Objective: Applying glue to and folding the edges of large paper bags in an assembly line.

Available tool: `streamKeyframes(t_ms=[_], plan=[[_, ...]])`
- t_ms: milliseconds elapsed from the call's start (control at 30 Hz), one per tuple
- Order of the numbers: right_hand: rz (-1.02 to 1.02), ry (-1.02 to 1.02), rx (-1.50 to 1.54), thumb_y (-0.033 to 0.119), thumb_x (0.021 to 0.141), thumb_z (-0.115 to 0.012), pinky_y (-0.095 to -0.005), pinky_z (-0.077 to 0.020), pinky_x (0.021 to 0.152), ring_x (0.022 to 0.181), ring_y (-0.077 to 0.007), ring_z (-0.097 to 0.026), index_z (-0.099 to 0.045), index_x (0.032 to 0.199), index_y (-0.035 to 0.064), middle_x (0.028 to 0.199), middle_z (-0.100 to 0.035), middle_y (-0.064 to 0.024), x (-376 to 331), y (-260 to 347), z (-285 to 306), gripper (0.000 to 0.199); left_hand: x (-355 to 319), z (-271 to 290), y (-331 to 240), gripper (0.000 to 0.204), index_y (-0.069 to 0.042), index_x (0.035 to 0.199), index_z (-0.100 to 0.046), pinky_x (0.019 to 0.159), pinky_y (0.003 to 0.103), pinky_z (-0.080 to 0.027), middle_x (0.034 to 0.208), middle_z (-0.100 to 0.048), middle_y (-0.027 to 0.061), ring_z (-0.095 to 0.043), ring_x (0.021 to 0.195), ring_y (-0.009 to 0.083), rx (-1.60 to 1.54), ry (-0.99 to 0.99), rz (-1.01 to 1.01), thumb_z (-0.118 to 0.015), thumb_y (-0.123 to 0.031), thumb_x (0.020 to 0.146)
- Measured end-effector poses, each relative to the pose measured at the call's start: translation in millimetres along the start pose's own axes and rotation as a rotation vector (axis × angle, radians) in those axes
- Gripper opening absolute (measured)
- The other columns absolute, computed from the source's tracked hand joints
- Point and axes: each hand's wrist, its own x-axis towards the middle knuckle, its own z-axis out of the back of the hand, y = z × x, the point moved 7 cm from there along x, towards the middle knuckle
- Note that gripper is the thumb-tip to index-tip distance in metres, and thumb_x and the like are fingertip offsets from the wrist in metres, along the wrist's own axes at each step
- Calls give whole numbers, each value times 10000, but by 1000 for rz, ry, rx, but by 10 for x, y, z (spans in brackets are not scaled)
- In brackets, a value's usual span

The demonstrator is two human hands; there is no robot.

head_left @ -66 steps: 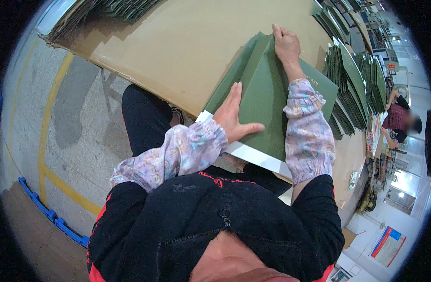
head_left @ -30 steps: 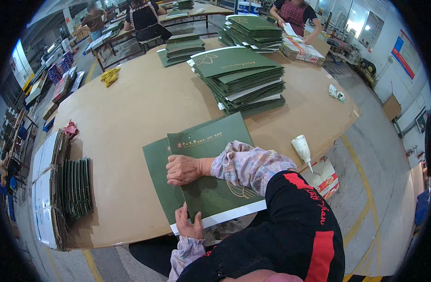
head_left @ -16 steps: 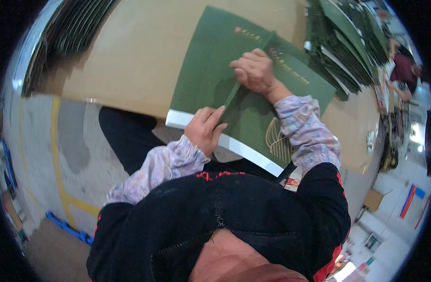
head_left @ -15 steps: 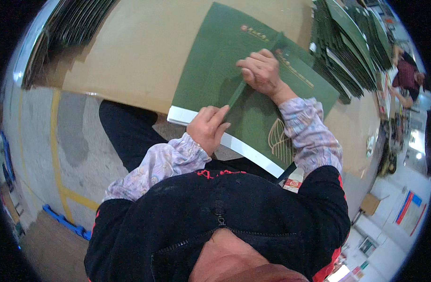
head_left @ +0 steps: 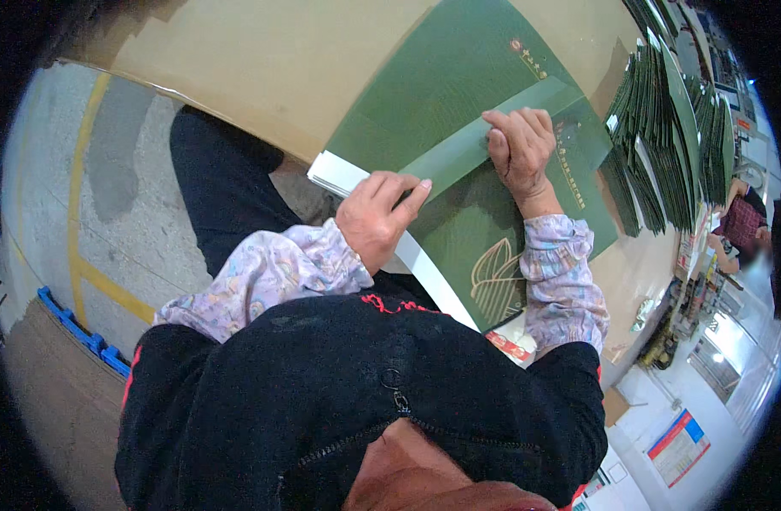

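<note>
**Both hands pressing a green sheet at the table's near edge**

The left hand (head_left: pixel 375 217) lies on the green sheet (head_left: pixel 458 128) near its white near border, thumb and fingers spread apart, pinching nothing. The right hand (head_left: pixel 518 149) rests further in, fingers together and bent, pressing down on a raised fold (head_left: pixel 467 153) that runs across the sheet (neither hand is closed around anything). The sheet lies flat on the tan table (head_left: pixel 262 60), overhanging its near edge by its white strip; gold marks sit by the far end and a gold leaf emblem (head_left: pixel 497 281) near the right forearm. Toward the table's right side stand fanned stacks (head_left: pixel 671 128) of like green sheets. Below the near edge runs grey floor with a yellow line (head_left: pixel 83 255) and a blue strip (head_left: pixel 75 332). Past the right edge, another person (head_left: pixel 740 230) sits blurred, with a red-and-blue sign (head_left: pixel 678 447) low on the white wall.
</note>
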Motion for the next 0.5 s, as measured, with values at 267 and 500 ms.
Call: streamKeyframes(t_ms=[267, 500], plan=[[-3, 97, -12, 177, 858, -580, -319, -367, 560, 581, -183, -528, -616, 796, 83, 668, -573, -23, 19, 5, -11, 118, -29, -10, 51, 445, -18, 1118, -587, 693, 367, -498, 958, -593, 123, -575, 811, 280, -95, 35, 61, -699, -5, 688], [-42, 141, -4, 165, 851, -588, -322, -368, 548, 568, -180, -534, -597, 748, 86, 642, -565, -14, -77, -74, -143, 130, -85, -94, 163, 322, -25, 1049, -629, 633, 359, -496, 841, -578, 115, -584, 737, 275, -176, 101, 180, -694, -84, 740]])
